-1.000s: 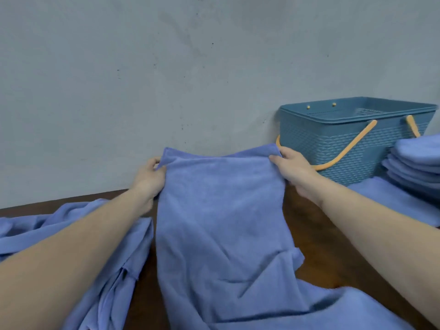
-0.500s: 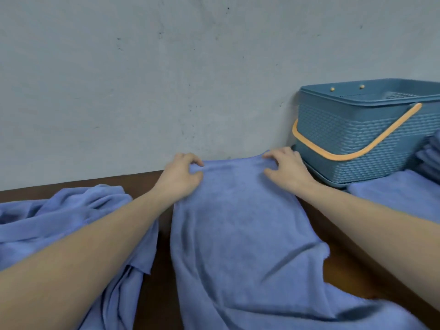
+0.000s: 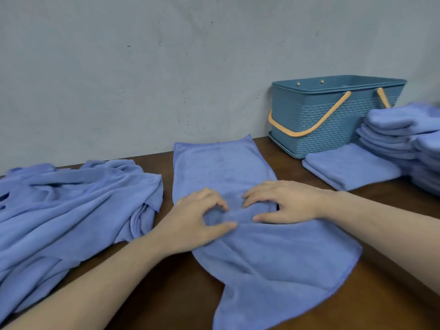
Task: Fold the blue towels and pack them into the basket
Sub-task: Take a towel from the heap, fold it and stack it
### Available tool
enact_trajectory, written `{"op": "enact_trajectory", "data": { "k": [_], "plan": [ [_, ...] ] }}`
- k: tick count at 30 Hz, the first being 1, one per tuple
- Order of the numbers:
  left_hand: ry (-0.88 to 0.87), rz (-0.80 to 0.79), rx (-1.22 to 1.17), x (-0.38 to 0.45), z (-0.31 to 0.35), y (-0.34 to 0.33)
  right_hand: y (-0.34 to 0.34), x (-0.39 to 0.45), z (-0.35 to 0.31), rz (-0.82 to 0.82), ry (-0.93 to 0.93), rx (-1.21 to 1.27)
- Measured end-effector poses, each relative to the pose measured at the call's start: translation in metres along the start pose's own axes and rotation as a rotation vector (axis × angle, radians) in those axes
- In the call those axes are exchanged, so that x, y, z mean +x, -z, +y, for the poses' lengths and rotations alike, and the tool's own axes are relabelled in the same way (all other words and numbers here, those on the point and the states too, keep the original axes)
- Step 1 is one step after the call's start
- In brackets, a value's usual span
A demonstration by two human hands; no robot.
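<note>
One blue towel (image 3: 240, 210) lies lengthwise on the brown table (image 3: 181, 294), far edge near the wall, near end spread toward the person. Both hands are at its middle. Left hand (image 3: 197, 225): fingers curled, thumb and forefinger pinching up a ridge of cloth. Right hand (image 3: 285, 202): fingers bent down onto the towel, thumb along the same ridge, gripping the bunched fabric. Hands almost touch each other.

Unfolded towel heap (image 3: 71, 206) sits left of the flat towel, just beside it. Teal basket (image 3: 333, 115) with orange handles stands at the back right against the wall. One folded towel (image 3: 350, 165) lies in front of it, and a folded stack (image 3: 404, 139) at far right.
</note>
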State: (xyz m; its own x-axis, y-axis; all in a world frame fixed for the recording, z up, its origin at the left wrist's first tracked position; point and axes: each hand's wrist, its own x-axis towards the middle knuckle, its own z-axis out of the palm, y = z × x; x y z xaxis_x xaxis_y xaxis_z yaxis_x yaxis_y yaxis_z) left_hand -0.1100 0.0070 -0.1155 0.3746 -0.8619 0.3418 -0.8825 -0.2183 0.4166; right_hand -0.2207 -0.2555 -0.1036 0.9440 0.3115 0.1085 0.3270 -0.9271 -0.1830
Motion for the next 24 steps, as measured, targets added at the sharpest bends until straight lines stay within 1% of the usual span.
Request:
{"op": "enact_trajectory", "data": {
  "k": [1, 3, 4, 6, 8, 10, 12, 13, 14, 15, 17, 18, 20, 22, 24],
  "plan": [
    [-0.009, -0.049, 0.072, -0.007, -0.003, 0.002, 0.001, -0.004, 0.001, 0.003, -0.049, -0.014],
    [0.050, -0.124, 0.128, -0.018, -0.009, 0.004, 0.006, -0.009, 0.003, 0.015, -0.153, 0.004],
    [0.091, -0.112, 0.124, -0.020, -0.013, 0.005, 0.008, -0.011, 0.004, 0.012, -0.192, 0.020],
    [0.149, -0.035, 0.098, -0.021, -0.023, 0.005, 0.011, -0.014, 0.001, 0.013, -0.234, 0.050],
    [0.178, 0.046, 0.090, -0.020, -0.031, 0.006, 0.013, -0.021, -0.005, 0.092, -0.186, 0.058],
    [0.176, 0.141, 0.110, -0.019, -0.033, 0.005, 0.016, -0.034, -0.020, 0.230, -0.091, 0.057],
    [0.068, 0.276, 0.138, -0.021, -0.024, 0.005, 0.019, -0.050, -0.038, 0.313, 0.006, 0.013],
    [-0.009, 0.310, 0.083, -0.024, -0.016, 0.007, 0.020, -0.060, -0.045, 0.306, 0.044, -0.021],
    [-0.075, 0.305, -0.018, -0.028, -0.007, 0.009, 0.020, -0.069, -0.050, 0.271, 0.069, -0.053],
    [-0.122, 0.264, -0.117, -0.034, 0.002, 0.011, 0.019, -0.079, -0.052, 0.218, 0.074, -0.078],
    [-0.180, 0.112, -0.231, -0.049, 0.012, 0.015, 0.013, -0.098, -0.049, 0.112, 0.051, -0.108],
    [-0.188, 0.014, -0.248, -0.058, 0.013, 0.018, 0.009, -0.107, -0.046, 0.073, 0.033, -0.111],
    [-0.188, -0.148, -0.173, -0.072, 0.012, 0.022, 0.002, -0.119, -0.041, 0.042, -0.022, -0.082],
    [-0.210, -0.195, -0.030, -0.076, 0.009, 0.022, -0.001, -0.123, -0.040, 0.082, -0.079, -0.038],
    [-0.164, -0.182, -0.011, -0.072, 0.012, 0.019, -0.001, -0.120, -0.043, 0.144, -0.099, -0.010]
  ]
}}
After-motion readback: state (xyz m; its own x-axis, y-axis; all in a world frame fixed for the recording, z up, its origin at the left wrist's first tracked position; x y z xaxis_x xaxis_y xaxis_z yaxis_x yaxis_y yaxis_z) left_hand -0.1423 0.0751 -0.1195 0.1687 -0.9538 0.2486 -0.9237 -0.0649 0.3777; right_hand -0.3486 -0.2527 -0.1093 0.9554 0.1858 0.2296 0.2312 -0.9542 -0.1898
